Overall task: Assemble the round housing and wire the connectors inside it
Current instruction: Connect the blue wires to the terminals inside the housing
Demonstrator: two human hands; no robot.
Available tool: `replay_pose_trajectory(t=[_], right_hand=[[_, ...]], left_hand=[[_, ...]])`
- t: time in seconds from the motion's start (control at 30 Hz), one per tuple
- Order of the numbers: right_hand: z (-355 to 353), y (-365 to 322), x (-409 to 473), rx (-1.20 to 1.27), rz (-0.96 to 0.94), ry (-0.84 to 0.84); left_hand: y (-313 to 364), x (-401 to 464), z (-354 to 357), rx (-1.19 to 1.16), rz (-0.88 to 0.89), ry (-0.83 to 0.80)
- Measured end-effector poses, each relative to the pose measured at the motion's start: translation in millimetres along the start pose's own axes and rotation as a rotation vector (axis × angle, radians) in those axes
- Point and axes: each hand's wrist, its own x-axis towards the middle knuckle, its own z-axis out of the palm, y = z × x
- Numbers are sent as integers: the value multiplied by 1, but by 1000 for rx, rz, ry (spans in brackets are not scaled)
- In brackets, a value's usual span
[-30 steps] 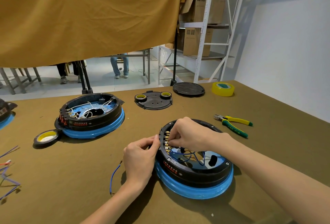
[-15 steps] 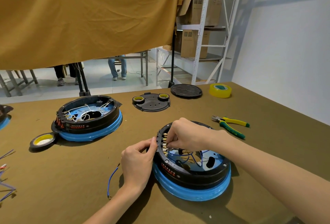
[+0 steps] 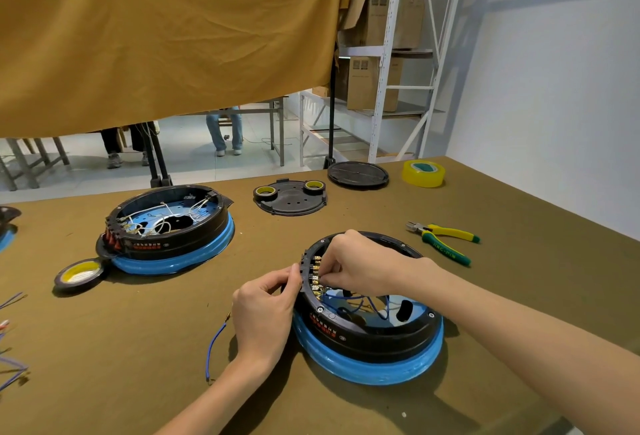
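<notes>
While the left hand (image 3: 265, 310) pinches the housing (image 3: 367, 310) wall, the right hand (image 3: 360, 266), fingers curled on a connector (image 3: 316, 278), should push straight, gently.

Your brown table (image 3: 519, 296) holds two round housings (image 3: 367, 334) (image 3: 166, 237), tape rolls (image 3: 423, 173), pliers (image 3: 445, 238), lids (image 3: 357, 174) and loose wires (image 3: 216, 344).

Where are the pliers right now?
In the head view the yellow-and-green pliers lie on the table at right, untouched, just beyond the right hand and the near round housing, nearer than the yellow tape roll.
</notes>
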Motion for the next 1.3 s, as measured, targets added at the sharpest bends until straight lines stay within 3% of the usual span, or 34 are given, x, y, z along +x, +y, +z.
replay_pose_trajectory(t=[0.63,1.3], right_hand=[[-5,11,-8,126,10,32],[6,-9,4,-145,52,45]], left_hand=[[1,0,-1,21,49,-1],[18,-10,3,66,171,-28]])
